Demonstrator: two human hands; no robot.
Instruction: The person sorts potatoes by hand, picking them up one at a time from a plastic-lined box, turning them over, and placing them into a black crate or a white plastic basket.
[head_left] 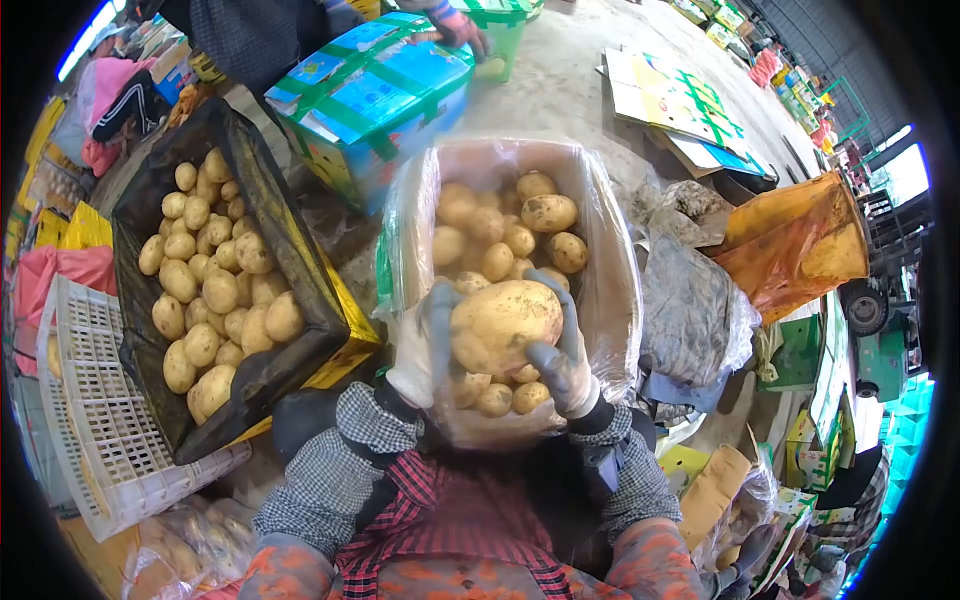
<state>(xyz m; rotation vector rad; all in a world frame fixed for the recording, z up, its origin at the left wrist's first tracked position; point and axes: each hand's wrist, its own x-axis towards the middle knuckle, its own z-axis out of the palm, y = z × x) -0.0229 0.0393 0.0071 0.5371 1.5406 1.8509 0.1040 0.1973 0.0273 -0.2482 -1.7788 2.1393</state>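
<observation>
A large pale potato [508,318] is gripped between my two gloved hands, above a box lined with clear plastic [610,300]. My left hand [418,345] presses on its left side. From the right, my right hand [566,362] closes on it with fingers and thumb. Both gloves are white with grey-blue fingers. Beneath, several potatoes [497,262] lie in the lined box, some with brown dirt on the skin. Part of the heap is hidden by my hands and the potato they hold.
Left stands a black-lined yellow box [345,300] of potatoes, beside a white plastic crate [120,420]. Ahead is a taped blue box [370,75], with a co-worker's gloved hand [460,30] at its lid. Right lie crumpled plastic [690,310], an orange sack [800,240] and flattened cartons [680,100].
</observation>
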